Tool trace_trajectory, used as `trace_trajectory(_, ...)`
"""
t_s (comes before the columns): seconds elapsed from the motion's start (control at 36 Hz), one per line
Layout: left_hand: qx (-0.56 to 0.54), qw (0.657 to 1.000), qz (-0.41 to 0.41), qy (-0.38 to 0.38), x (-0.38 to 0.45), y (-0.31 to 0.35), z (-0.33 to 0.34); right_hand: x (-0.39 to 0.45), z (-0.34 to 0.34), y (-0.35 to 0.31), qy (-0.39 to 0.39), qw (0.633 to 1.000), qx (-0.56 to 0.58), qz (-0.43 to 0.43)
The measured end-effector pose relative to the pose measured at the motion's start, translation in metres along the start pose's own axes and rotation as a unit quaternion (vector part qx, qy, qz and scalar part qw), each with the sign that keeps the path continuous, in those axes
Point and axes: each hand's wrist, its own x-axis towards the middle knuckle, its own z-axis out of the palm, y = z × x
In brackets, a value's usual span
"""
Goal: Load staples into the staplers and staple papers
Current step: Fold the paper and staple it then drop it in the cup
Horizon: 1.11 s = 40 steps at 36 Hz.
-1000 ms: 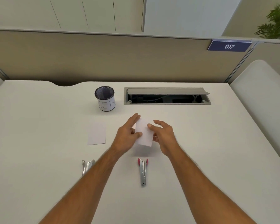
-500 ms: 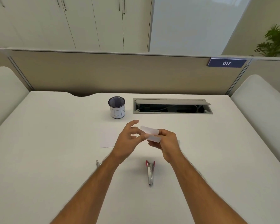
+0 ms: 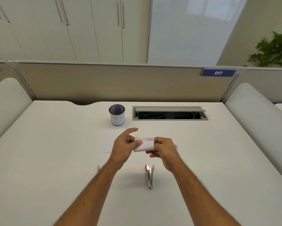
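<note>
Currently both hands are pinching a folded paper above the table's middle: left hand gripping its left edge, right hand its right. Light, floppy, crease-prone; edge pinches are suiting it. Stapler lying nearer the front edge.

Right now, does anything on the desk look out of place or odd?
Mostly no. The cable hatch at the back of the desk stands open, showing cables. A second stapler is almost hidden behind the left forearm. Both hands hold a folded paper normally.
</note>
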Motion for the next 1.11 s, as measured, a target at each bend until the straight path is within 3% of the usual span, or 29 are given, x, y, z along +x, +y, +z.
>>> trace_trajectory(0.14,-0.029,0.999,-0.007,0.02,-0.002,-0.003,0.001,-0.001,0.002,0.003,0.023,0.999,0.041,0.025)
trace_trajectory(0.33,-0.015,0.999,0.007,0.042,-0.004,-0.006,0.004,-0.008,-0.002,0.01,-0.017,0.994,0.109,0.001)
trace_trajectory(0.58,0.003,0.999,0.014,0.039,-0.005,-0.01,0.011,-0.008,-0.004,0.014,0.034,0.996,0.085,-0.019)
trace_trajectory(0.94,0.03,0.999,0.024,0.034,-0.008,-0.009,0.015,-0.008,-0.009,0.022,0.046,0.994,0.094,-0.018)
trace_trajectory(1.11,-0.091,0.994,-0.064,0.0,-0.016,-0.003,0.02,-0.008,-0.011,0.022,0.057,0.992,0.108,-0.028)
